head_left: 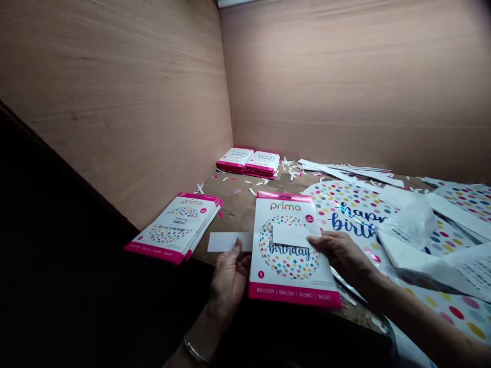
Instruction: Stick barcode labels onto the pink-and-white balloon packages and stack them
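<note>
Head cam: L hand [229, 271] pinches white card [223, 242]; R hand [341, 250] pinches white slip [289, 235] over balloon pack [293, 268], btwn hands by table [235, 203] edge. Pack prob. light, bendy, slick; hold side edges.

Hot pink bands top and bottom on the packet [291, 273], white between, with multicoloured dots ringing dark blue script! Plain white on the slip [289, 236] across its front, white again on the card [226, 242] just left. Further left of the packet, the pile [174, 227] wears the same pink, white and dots. Beyond it, white-topped stacks [263, 162] flash pink edges. Right of the packet, a white balloon [356, 230], spotted red, yellow, blue and pink! Brown table [233, 204] beneath, pinkish-tan grain on the wall [345, 76] behind.
</note>
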{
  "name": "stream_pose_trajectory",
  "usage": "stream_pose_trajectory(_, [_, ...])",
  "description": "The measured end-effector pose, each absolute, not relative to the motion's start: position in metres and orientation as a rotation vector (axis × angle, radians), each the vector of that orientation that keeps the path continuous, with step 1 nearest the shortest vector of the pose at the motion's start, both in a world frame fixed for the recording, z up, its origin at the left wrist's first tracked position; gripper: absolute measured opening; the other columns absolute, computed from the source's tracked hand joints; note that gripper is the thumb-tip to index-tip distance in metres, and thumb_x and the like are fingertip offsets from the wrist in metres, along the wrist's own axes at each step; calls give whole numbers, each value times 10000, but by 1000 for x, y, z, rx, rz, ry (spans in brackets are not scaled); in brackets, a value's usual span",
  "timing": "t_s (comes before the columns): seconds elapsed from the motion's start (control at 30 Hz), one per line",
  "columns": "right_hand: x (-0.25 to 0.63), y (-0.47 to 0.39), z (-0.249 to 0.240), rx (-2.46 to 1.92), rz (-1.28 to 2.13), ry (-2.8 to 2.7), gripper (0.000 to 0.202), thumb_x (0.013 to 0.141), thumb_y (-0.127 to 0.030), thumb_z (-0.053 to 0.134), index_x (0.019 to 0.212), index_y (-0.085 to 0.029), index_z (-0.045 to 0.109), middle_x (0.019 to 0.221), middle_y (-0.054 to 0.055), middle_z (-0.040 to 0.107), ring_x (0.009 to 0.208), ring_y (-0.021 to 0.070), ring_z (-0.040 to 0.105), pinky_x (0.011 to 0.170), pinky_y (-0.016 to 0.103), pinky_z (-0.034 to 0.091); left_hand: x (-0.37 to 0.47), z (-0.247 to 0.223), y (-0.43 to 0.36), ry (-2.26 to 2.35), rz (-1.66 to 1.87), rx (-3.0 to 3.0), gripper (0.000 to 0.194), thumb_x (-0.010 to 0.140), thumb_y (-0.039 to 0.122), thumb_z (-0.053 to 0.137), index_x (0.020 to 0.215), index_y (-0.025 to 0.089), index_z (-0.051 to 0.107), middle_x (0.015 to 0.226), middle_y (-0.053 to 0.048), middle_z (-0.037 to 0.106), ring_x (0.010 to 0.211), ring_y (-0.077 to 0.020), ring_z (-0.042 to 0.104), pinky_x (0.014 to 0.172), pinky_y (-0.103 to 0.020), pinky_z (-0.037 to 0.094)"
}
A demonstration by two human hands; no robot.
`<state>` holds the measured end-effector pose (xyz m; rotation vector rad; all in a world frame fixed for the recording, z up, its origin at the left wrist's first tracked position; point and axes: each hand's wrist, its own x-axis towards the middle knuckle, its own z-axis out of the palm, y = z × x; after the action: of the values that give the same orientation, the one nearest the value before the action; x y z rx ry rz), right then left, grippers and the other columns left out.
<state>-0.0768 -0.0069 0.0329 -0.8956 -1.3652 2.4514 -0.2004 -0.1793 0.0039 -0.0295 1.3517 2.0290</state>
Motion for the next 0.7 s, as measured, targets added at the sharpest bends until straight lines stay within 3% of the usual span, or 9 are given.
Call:
stream_pose_trajectory(0.1, [-82, -15, 7, -1016, 2465, -1501, 150, 604, -233, 708, 575, -133, 600, 573, 49, 638, 496, 156, 591, 479, 237, 484, -211, 5, -187, 2210, 1582, 328, 322, 848, 341, 384, 675, 121, 541, 620, -119, 652, 581, -231, 636, 536, -320, 487])
stream_pose_trajectory(0.17, [-87, -18, -1, -1090, 2419, -1678, 171, 630, -269, 682, 589, -126, 598, 583, 60, 643, 484, 155, 590, 414, 221, 451, -213, 7, -185, 2548, 1267, 506, 340, 838, 317, 388, 589, 134, 529, 591, -126, 638, 595, -249, 629, 556, -320, 464])
stream_pose_trajectory(0.27, [-94, -18, 0, -1202, 2255, -2041, 222, 667, -323, 642, 571, -134, 576, 519, 49, 609, 410, 135, 539, 349, 217, 404, -209, 13, -177, 2738, 1058, 614, 199, 777, 170, 434, 655, 113, 580, 674, -172, 646, 731, -306, 621, 681, -381, 427])
stream_pose_trajectory(0.33, [-96, -17, 5, -1204, 2066, -2372, 282, 710, -394, 594, 573, -149, 571, 478, 49, 580, 384, 144, 513, 352, 246, 399, -203, 15, -173, 2824, 856, 737, 206, 750, 86, 398, 769, 72, 602, 723, -213, 642, 758, -332, 614, 696, -416, 406])
stream_pose_trajectory(0.43, [-94, -21, 10, -1014, 1236, -2884, 325, 765, -447, 527, 644, -153, 594, 540, 88, 595, 479, 203, 560, 443, 304, 413, -196, 14, -172, 2948, 348, 1098, 280, 757, 53, 335, 864, 21, 592, 762, -246, 625, 734, -351, 606, 643, -425, 407])
stream_pose_trajectory(0.53, [-90, -30, 6, -699, 410, -2916, 239, 796, -339, 532, 935, -159, 607, 791, 120, 630, 689, 256, 593, 556, 345, 426, -194, 12, -174, 2987, 27, 1364, 284, 770, 53, 315, 822, 43, 594, 737, -209, 610, 708, -330, 588, 621, -414, 412])
stream_pose_trajectory(0.6, [-87, -34, 0, -382, 246, -2872, 220, 828, -258, 503, 1021, -203, 591, 965, 118, 611, 842, 267, 568, 661, 382, 436, -194, 11, -176, 2981, -4, 1427, 272, 778, 59, 324, 798, 66, 595, 729, -179, 602, 710, -311, 576, 616, -397, 417])
stream_pose_trajectory(0.7, [-85, -33, -9, 36, 290, -2795, 216, 870, -195, 434, 990, -208, 613, 1073, 83, 603, 1005, 248, 502, 887, 442, 361, -196, 12, -175, 2952, -44, 1496, 276, 786, 55, 318, 791, 71, 594, 732, -158, 593, 715, -292, 565, 612, -376, 424])
